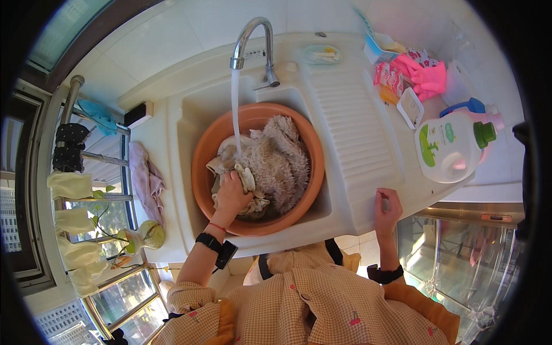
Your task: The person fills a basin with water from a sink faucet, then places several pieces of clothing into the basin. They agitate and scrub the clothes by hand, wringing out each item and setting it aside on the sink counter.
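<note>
An orange-brown plastic basin (pixel 317 172) sits in the laundry sink, with wet clothes in it. Water runs from the chrome faucet (pixel 272 51) into the basin. My left hand (pixel 233 193) grips a cream-coloured cloth (pixel 246 177) at the basin's left side; its fingertips are partly hidden in the folds. Beside that cloth lies a shaggy greyish garment (pixel 278 168). My right hand (pixel 387 211) hangs over the front edge of the ribbed washboard (pixel 351 133), fingers curled, thumb near the fingertips, with nothing visible in it.
On the right stand a white detergent bottle (pixel 448 146) with a green cap, pink rubber gloves (pixel 429 79) and a small white tray (pixel 410 108). A soap dish (pixel 322 54) is behind the washboard. At left lie a purple cloth (pixel 146 181), a black-and-white brush or block (pixel 139 114) and a plant vase (pixel 151 234).
</note>
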Tool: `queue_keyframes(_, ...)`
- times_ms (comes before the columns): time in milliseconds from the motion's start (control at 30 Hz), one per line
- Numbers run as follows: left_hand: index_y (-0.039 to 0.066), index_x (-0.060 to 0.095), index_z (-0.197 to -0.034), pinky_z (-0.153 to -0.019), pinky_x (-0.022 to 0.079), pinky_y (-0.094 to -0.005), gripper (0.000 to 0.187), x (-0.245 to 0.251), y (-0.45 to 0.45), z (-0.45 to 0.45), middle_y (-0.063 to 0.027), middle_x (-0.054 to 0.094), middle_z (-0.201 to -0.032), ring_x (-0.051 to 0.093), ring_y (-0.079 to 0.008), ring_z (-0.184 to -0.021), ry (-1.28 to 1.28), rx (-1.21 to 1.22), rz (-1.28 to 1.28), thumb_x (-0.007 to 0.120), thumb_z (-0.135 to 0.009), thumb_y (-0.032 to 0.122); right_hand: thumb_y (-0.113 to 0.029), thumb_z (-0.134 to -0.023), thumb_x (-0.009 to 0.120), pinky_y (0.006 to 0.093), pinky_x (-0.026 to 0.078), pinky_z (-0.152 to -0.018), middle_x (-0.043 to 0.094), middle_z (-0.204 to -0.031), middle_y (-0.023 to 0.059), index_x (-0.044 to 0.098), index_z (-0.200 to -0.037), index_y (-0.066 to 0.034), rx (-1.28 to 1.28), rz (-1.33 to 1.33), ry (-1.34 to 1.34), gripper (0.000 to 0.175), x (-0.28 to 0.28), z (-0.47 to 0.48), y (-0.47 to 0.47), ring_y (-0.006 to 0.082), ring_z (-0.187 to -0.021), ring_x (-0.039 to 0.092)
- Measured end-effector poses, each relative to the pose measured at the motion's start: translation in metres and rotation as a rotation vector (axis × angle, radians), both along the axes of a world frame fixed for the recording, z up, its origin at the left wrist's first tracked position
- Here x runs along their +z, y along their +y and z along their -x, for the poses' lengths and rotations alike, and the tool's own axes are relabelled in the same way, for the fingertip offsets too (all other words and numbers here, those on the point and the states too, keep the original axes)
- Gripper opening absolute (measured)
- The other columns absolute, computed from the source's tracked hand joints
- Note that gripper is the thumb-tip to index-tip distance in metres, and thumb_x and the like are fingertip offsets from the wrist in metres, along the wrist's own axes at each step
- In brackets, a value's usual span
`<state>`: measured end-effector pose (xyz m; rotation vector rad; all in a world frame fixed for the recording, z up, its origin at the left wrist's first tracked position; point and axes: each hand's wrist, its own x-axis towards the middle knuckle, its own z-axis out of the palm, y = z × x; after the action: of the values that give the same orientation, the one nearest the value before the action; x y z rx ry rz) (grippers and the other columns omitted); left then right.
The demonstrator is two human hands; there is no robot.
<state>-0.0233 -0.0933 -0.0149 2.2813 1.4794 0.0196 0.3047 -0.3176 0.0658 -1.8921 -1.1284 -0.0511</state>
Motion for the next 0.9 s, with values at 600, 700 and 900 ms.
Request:
queue_keyframes(600, 0.003, 0.054, -0.125, -0.096, 0.042, -0.0313, 0.053, 0.097, 0.032, -0.027, -0.0084, 0.061, -0.117, 0.056, -0.0163, -0.11, -1.28, 0.329, 0.919, 0.07, -0.084, 0.032, -0.031, -0.089, 0.064, 0.032, 0.048, -0.073, 0.067, -0.09, 0.0085, 0.064, -0.107, -0.0018, 0.737, 0.338, 0.704, 0.034, -0.007, 0.129, 0.245, 0.0178, -0.081, 0.063)
queue_keyframes(700, 0.001, 0.053, -0.128, -0.094, 0.045, -0.0315, 0.065, 0.082, 0.037, -0.013, -0.0112, 0.061, -0.119, 0.058, -0.0182, -0.108, -0.77, 0.194, 0.559, 0.076, -0.078, 0.035, -0.028, -0.091, 0.061, 0.0288, 0.046, -0.068, 0.065, -0.082, 0.0035, 0.065, -0.102, 0.0027, 0.73, 0.353, 0.436, 0.033, -0.024, 0.122, 0.258, 0.0107, -0.076, 0.059)
queue_keyframes(900, -0.001, 0.069, -0.1, -0.074, 0.047, -0.0244, 0.044, 0.052, 0.051, 0.028, -0.0015, 0.066, -0.088, 0.059, -0.0089, -0.08, -0.714, 0.427, 0.388, 0.066, -0.088, 0.041, -0.025, -0.09, 0.061, 0.0306, 0.046, -0.067, 0.065, -0.077, 0.0058, 0.067, -0.094, 0.0025, 0.325, 0.177, 0.686, 0.029, -0.032, 0.079, 0.301, 0.0123, -0.069, 0.057)
